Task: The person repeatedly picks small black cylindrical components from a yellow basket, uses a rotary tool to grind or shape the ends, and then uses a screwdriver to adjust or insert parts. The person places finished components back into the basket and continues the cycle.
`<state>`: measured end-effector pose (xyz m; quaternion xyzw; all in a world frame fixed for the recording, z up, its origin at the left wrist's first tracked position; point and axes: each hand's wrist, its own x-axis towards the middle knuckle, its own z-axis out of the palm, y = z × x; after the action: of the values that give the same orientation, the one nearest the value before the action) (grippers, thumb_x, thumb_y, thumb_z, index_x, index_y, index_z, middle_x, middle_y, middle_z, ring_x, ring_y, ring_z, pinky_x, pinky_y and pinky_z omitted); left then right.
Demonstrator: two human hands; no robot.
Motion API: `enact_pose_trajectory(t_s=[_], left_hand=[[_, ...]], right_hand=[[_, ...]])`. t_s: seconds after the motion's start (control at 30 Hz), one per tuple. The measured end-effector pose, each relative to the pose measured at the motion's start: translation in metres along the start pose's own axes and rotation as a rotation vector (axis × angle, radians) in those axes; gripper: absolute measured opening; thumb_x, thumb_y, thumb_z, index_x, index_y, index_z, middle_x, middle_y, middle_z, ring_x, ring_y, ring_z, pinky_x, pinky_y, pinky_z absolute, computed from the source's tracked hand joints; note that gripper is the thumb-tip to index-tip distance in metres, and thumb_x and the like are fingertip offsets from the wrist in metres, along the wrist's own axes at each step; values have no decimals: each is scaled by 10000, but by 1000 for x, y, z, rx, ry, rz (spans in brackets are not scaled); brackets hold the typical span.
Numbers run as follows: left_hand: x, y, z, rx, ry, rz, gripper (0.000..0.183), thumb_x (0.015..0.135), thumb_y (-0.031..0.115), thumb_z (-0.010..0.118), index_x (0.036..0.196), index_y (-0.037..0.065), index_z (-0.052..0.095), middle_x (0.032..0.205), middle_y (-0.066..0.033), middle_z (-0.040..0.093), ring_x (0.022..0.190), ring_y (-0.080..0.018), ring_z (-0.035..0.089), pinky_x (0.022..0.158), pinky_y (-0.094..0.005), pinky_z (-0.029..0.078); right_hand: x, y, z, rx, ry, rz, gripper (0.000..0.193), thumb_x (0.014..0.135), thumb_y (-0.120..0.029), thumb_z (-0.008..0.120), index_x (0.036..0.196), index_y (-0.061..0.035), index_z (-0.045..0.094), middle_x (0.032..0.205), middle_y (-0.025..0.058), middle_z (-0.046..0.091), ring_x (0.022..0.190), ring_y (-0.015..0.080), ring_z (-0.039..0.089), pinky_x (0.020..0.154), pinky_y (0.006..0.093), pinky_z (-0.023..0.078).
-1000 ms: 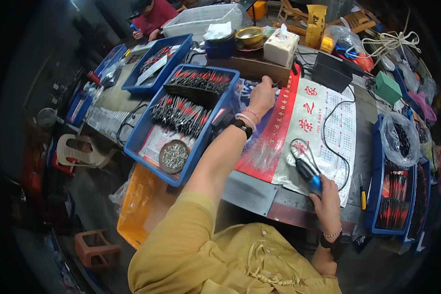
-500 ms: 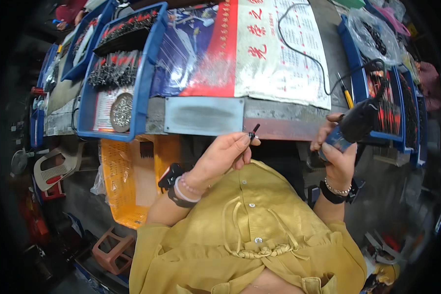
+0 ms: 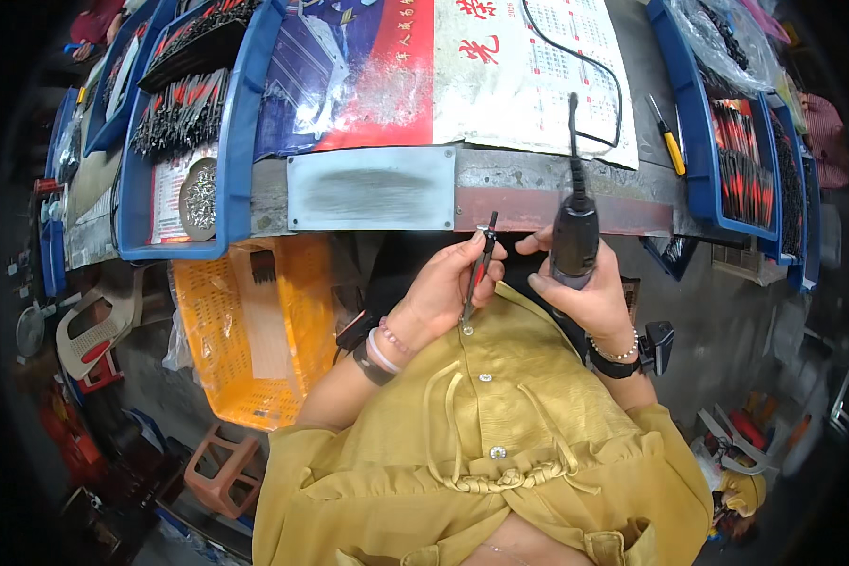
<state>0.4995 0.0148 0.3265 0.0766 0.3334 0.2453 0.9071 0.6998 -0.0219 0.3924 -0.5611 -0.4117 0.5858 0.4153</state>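
Passage is offered over the flat poster (image 3: 481,104), crossed by a black cord (image 3: 619,113) and flanked by the left bin (image 3: 242,123) and right bin (image 3: 702,179). A narrow gap is afforded between the left grip (image 3: 441,292) and right grip (image 3: 602,300).

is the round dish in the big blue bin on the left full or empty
Not empty: the dish holds many small silvery pieces. Seen from above, how deep they lie cannot be told.
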Motion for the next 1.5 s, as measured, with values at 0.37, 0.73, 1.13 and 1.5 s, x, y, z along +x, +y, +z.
enact_pose_trajectory(t_s=[0.37, 0.73, 1.13, 1.5], left_hand=[[14, 0, -13, -145, -30, -18, 387, 1008, 417, 523, 1032, 44, 626, 752, -24, 578, 493, -65, 369, 458, -209, 285], [13, -5, -1, 7, 51, 105, 403, 1004, 429, 536, 929, 44, 628, 634, 19, 484, 502, -50, 345, 456, -210, 265], [10, -9, 3, 158, 73, 197, 229, 1037, 179, 476, 1086, 10, 623, 672, 12, 501, 548, -61, 402, 515, -209, 351], [8, -6, 2, 122, 52, 126, 205, 1036, 176, 478, 1091, 30, 612, 690, 42, 487, 538, -31, 382, 476, -186, 310]], right_hand=[[20, 7, 9, -114, -96, 26, 508, 770, -80, 795, 1219, -11, 569, 1079, 38, 669, 970, 88, 587, 894, 276, 471], [25, -1, 9, -134, -146, 178, 535, 746, -64, 801, 1216, -1, 554, 1022, 39, 675, 924, 94, 604, 835, 267, 492], [39, -47, 8, 183, -209, -747, 549, 871, -202, 725, 1306, -96, 407, 858, 39, 555, 684, 167, 558, 718, 360, 479], [55, -46, 36, 86, -324, -861, 527, 743, -124, 845, 1098, -88, 457, 771, 116, 642, 607, 252, 648, 567, 388, 556]])
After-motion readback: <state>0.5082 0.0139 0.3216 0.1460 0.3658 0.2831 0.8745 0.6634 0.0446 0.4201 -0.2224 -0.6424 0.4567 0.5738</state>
